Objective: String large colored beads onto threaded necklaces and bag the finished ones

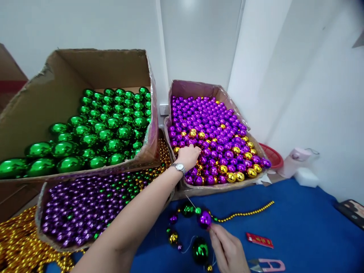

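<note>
Head view: right grip [229, 248] pinches bead strand [204, 219], tail [245, 214] pointing rightward; left grip [189, 156] unclear.

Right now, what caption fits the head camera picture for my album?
Left hand among purple and gold balls, right hand holding a bead string.

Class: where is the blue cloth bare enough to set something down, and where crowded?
Widest: the blue cloth between the red packet and phone, in front of the white block. Smaller: between the gold bead strand and that packet. Crowded: around the right hand, beaded string and snips.
</note>
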Tool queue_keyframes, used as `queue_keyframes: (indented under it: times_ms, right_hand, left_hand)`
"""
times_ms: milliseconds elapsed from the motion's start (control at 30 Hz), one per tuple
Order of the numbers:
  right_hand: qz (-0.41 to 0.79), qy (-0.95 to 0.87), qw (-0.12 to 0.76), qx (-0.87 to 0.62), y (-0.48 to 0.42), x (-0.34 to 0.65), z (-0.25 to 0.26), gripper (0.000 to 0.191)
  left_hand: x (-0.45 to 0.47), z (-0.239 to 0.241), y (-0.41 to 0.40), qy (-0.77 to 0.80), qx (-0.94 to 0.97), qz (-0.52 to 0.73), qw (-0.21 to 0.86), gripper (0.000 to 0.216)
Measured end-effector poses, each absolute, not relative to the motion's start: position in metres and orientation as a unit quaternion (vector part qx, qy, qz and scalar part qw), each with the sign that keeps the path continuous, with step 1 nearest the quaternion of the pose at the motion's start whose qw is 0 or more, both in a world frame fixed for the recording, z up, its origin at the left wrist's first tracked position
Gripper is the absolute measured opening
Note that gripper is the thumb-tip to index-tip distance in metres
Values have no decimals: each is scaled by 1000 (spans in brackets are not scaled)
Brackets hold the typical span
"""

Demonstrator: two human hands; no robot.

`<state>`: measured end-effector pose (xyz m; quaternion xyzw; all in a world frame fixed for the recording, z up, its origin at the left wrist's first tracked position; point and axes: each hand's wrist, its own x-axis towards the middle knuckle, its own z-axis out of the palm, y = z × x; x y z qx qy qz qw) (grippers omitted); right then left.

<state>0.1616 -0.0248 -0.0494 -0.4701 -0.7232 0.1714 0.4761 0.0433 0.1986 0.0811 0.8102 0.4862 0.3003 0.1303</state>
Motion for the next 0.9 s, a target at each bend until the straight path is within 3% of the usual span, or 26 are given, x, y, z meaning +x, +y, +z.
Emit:
queue_keyframes:
  times_ms: [167, 200, 300, 400, 633, 900]
  right_hand:
    - [174, -709, 479, -488, -26, 164, -47, 24]
    - [174, -709, 477, -489, -26, 164, -46, 23]
    - [170, -715, 476, -483, -28, 164, -45, 22]
    - [148, -732, 471, -470, -30, 162, -45, 22]
    - [110, -774, 431, -451, -33, 151, -52, 21]
    - [113, -781, 409, -459, -34, 150, -52, 22]
  left_hand:
    - [19, 98, 157, 450, 786, 372, 204, 28]
    - [10, 98, 144, 438, 765, 397, 257, 28]
    - [-17, 88, 105, 352, 577, 494, 547, 26]
    - [-38, 70, 73, 329, 426, 515, 667, 23]
    - [-55, 44, 43, 347, 304, 555, 693, 27]
    - [-60, 39, 36, 355, 320, 550, 684, 28]
